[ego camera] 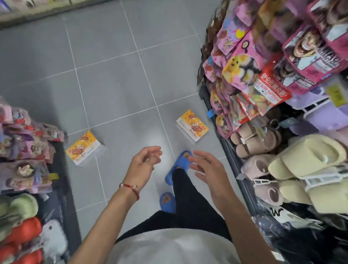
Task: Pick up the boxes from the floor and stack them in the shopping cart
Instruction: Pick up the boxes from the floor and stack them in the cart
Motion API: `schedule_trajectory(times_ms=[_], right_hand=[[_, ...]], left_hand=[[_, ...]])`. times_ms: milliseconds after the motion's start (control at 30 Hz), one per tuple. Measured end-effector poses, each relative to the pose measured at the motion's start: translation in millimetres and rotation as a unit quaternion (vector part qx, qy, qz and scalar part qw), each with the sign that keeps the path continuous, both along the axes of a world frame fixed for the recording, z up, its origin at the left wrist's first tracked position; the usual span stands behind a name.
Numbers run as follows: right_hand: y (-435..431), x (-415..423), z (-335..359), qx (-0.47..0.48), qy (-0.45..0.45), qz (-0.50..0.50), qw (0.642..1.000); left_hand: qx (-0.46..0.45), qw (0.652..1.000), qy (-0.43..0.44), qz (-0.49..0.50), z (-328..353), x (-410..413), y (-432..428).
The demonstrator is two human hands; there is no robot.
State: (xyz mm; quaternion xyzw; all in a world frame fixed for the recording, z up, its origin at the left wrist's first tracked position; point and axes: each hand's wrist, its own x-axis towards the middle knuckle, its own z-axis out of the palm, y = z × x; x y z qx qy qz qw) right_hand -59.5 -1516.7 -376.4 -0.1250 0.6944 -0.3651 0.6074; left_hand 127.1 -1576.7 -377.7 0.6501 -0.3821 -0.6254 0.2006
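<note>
Left box [84, 148] and right box [192, 126] lie on the floor [111, 76], and both hands are empty.

The left hand [144, 162] and right hand [205, 168] are held out side by side over the grey tiles, palms turned toward each other. Their fingers are loosely curled, hold nothing, and touch neither box. The two orange-and-yellow boxes are well apart. The left box lies tilted just beside the left rack [23, 154] of packets and plush shoes. The right box lies near the foot of the right rack [263, 109], which is hung with pink packets and slippers. A red bracelet [131, 188] circles the left wrist. Below the hands are the person's blue slippers [180, 163], the forward one near the right box but not touching it.
</note>
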Motion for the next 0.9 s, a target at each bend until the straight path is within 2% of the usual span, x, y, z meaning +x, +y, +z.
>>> schedule_trajectory(times_ms=[267, 467, 800, 900], right_hand=[[-120, -22, -43, 0.036, -0.007, -0.037, 0.999], [-187, -12, -95, 0.063, -0.010, -0.060, 0.996], [-266, 9, -183, 0.130, 0.005, -0.208, 0.969], [-283, 17, -223, 0.168, 0.003, -0.272, 0.947]], left_hand=[[0.026, 0.999, -0.020, -0.007, -35, -37, -119], [0.050, 0.997, -0.037, -0.035, -88, -52, -186], [0.121, 0.982, -0.052, -0.135, -193, -54, -296], [0.135, 0.962, -0.092, -0.217, -224, -55, -318]])
